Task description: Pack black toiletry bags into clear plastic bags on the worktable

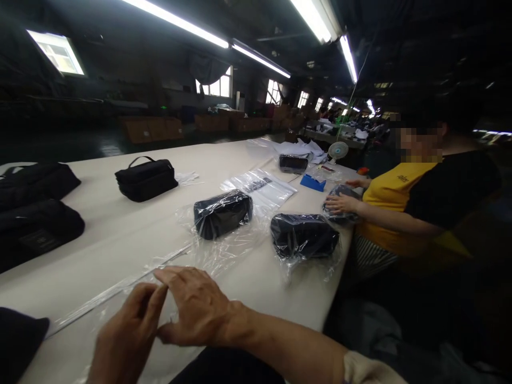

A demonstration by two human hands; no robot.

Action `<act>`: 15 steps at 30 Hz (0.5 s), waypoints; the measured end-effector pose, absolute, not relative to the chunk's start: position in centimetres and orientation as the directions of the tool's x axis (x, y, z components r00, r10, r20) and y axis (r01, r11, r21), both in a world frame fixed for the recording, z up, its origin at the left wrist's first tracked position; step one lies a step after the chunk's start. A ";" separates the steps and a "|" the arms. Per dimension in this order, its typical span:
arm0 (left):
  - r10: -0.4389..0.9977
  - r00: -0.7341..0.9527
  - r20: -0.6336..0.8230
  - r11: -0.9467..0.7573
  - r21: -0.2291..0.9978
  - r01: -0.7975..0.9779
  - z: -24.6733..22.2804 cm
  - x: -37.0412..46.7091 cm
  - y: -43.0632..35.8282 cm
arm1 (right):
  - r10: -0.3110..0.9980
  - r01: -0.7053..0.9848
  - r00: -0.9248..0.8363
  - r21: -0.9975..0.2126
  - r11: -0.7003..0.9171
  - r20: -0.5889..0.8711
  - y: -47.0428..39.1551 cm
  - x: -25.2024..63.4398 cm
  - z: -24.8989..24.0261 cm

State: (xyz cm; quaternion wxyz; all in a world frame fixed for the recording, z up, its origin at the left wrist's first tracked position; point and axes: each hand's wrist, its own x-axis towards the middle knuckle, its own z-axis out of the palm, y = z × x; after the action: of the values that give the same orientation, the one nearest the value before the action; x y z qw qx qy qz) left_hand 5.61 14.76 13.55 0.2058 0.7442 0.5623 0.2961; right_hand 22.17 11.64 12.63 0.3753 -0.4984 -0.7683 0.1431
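Note:
Just in front of me, a clear plastic bag (108, 306) lies on the table, its outline hard to follow. My left hand (126, 330) is over it, thumb and fingers pinched together at the film. My right hand (196, 306) reaches across from the right, fingers curved and thumb held apart, its fingertips meeting those of the left. Beyond my hands sit a black bag in clear plastic (223, 213) and a second wrapped black bag (304, 237). At the lower left edge, part of a dark item (20, 341) shows.
Unwrapped black bags (146, 178) stand on the white table (100, 256) to the left. Flat plastic bags (272, 189), a blue tape dispenser (313, 182) and a small fan (338, 151) are farther back. At the right edge, a co-worker (396, 186) handles another wrapped bag (340, 202).

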 end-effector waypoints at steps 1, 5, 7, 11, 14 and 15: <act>0.954 0.221 0.201 -0.298 0.665 0.685 14.5 6.8 13.7 | 0.877 0.693 -0.203 -0.569 0.443 0.436 12.4 21.3 12.4; 0.929 0.318 0.189 -0.366 0.595 0.715 15.2 7.4 11.5 | 0.907 0.820 -0.040 -0.506 0.269 0.418 15.1 22.9 10.6; 0.927 0.339 0.159 -0.374 0.431 0.821 13.8 5.1 11.9 | 0.903 0.853 0.048 -0.487 0.185 0.426 15.3 25.6 10.3; 0.942 0.330 0.066 -0.335 0.096 0.937 10.4 -0.8 14.0 | 0.898 0.827 0.218 -0.560 0.038 0.383 13.5 31.0 9.5; 0.999 0.039 -0.019 -0.033 0.228 0.973 8.8 -4.4 15.5 | 0.895 0.759 0.317 -0.650 -0.041 0.313 11.9 34.1 7.3; 0.992 -0.100 -0.074 0.121 0.366 0.923 8.4 -5.3 16.0 | 0.894 0.726 0.347 -0.685 -0.065 0.283 11.5 35.0 6.4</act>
State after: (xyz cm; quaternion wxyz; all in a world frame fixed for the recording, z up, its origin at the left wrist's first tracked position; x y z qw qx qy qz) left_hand -5.26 16.04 8.39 0.1524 0.6532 0.7328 0.1142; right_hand 34.98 11.47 6.41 0.3905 -0.7218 -0.5612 0.1077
